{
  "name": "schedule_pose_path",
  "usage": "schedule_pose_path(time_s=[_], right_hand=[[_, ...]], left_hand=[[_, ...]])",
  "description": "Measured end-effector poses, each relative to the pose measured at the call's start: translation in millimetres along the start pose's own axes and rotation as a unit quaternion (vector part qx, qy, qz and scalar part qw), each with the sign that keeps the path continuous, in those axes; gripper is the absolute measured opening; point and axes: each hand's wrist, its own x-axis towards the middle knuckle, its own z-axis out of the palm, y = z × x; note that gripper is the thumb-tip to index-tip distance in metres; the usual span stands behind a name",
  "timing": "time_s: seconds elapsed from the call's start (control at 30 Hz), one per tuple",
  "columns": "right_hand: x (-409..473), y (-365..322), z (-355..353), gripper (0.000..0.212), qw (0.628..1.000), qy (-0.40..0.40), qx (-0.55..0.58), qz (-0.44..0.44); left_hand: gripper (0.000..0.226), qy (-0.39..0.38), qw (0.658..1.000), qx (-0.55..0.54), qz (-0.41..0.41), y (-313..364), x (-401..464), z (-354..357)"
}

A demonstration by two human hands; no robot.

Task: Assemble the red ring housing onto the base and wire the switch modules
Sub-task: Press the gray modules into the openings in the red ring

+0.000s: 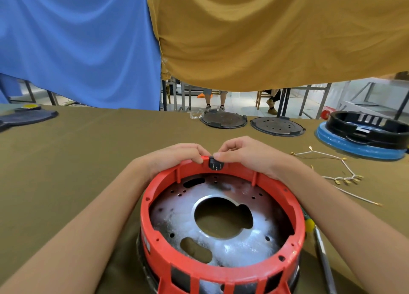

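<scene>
While our right hand [247, 158] pinches the small black switch module [215, 162] between thumb and fingertip at the far rim of the red ring housing [221, 269], our left hand [177, 158] has its grip curled over that same rim just beside the module, steadying it. The module sits in a notch at the top of the far wall, its metal pins pointing inward; whether it is fully seated we cannot tell.

The housing stands on the table [88, 161] close to us, over a dark base [143, 265] whose edge shows under its near left side, with a silvery metal plate [232, 245] inside it. To our right lies the white wire harness [345, 174] with its brass terminals, well apart from the housing. A screwdriver [318, 245] with a yellow handle lies just beside the housing's right wall.

We judge the risk to be in the pressing: if we push the module in tilted, it could jam in the notch or bend its pins. Too much force on the far rim could also tip the ring off the base.
</scene>
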Motion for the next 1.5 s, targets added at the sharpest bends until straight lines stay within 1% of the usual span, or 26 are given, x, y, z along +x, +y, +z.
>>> schedule_pose_path(time_s=[0.07, 0.2, 0.23, 0.3, 0.4, 0.47, 0.53, 0.63, 0.7, 0.83, 0.93, 1.03, 1.13, 1.2, 1.27, 1.37, 1.43, 1.5], right_hand=[[-0.3, -0.6, -1.1, 0.027, 1.0, 0.001, 0.004, 0.003], [-0.2, -1.5, -6.9, 0.025, 0.995, -0.011, 0.099, 0.029], [-1.0, -2.7, -10.2, 0.027, 0.994, -0.01, 0.101, 0.029], [-3.0, -5.8, -17.9, 0.026, 0.997, -0.011, 0.076, 0.022], [-8.0, -12.2, -21.9, 0.026, 0.999, -0.026, 0.013, 0.014], [-8.9, -15.1, -16.1, 0.026, 0.999, -0.042, -0.005, 0.008], [-7.8, -15.7, -8.1, 0.023, 0.999, -0.036, -0.005, 0.006], [-6.1, -13.6, -2.6, 0.016, 1.0, -0.001, 0.003, 0.014], [-5.7, -12.2, -0.8, 0.011, 1.0, 0.007, 0.008, 0.021], [-2.0, -13.0, 0.7, 0.013, 0.999, 0.026, -0.006, 0.035], [-0.1, -14.0, 0.0, 0.014, 0.998, 0.035, -0.016, 0.041], [-4.2, -11.1, 0.3, 0.013, 0.999, 0.027, 0.024, 0.036], [-9.5, -13.8, -1.8, 0.017, 0.998, 0.025, 0.058, 0.028], [-11.1, -18.9, -7.9, 0.021, 0.994, 0.054, 0.094, 0.019], [-15.8, -23.3, -15.4, 0.018, 0.989, 0.088, 0.113, 0.021], [-33.6, -21.4, -19.6, 0.015, 0.993, 0.099, 0.052, 0.044], [-47.8, -15.8, -18.4, 0.018, 0.994, 0.096, 0.007, 0.057], [-59.2, -7.8, -13.9, 0.022, 0.992, 0.104, 0.022, 0.063]], left_hand=[[0.032, -0.008, 1.0, -0.027, 0.004, -1.7, 0.4, -1.1], [0.04, -0.057, 0.995, -0.085, 0.006, -4.9, 0.0, -3.5], [0.041, -0.068, 0.993, -0.095, 0.003, -5.6, -0.6, -3.8], [0.043, -0.069, 0.993, -0.091, 0.001, -5.0, -1.9, -4.4], [0.046, -0.051, 0.996, -0.069, -0.002, -3.0, -3.6, -3.0], [0.049, -0.033, 0.998, -0.057, -0.012, -2.3, -4.6, -1.4], [0.047, -0.019, 0.999, -0.048, -0.016, -2.9, -4.6, -0.5], [0.046, -0.023, 0.998, -0.051, -0.02, -4.2, -4.7, -0.9], [0.044, -0.024, 0.997, -0.062, -0.026, -4.9, -4.2, -1.1], [0.035, -0.029, 0.996, -0.075, -0.031, -5.3, -4.5, 1.0], [0.043, -0.035, 0.994, -0.101, -0.037, -5.4, -6.5, 2.8], [0.038, -0.032, 0.994, -0.099, -0.035, -5.2, -6.7, 3.6], [0.034, -0.02, 0.996, -0.09, -0.02, -6.8, -6.3, 1.4], [0.037, -0.01, 0.996, -0.084, -0.004, -8.3, -6.9, -2.5], [0.035, 0.014, 0.997, -0.081, 0.014, -9.3, -8.5, -8.2], [0.03, 0.069, 0.995, -0.069, 0.028, -10.1, -11.5, -16.3], [0.024, 0.113, 0.991, -0.065, 0.029, -9.4, -12.7, -19.3], [0.023, 0.158, 0.985, -0.068, 0.028, -8.2, -12.8, -19.7]])
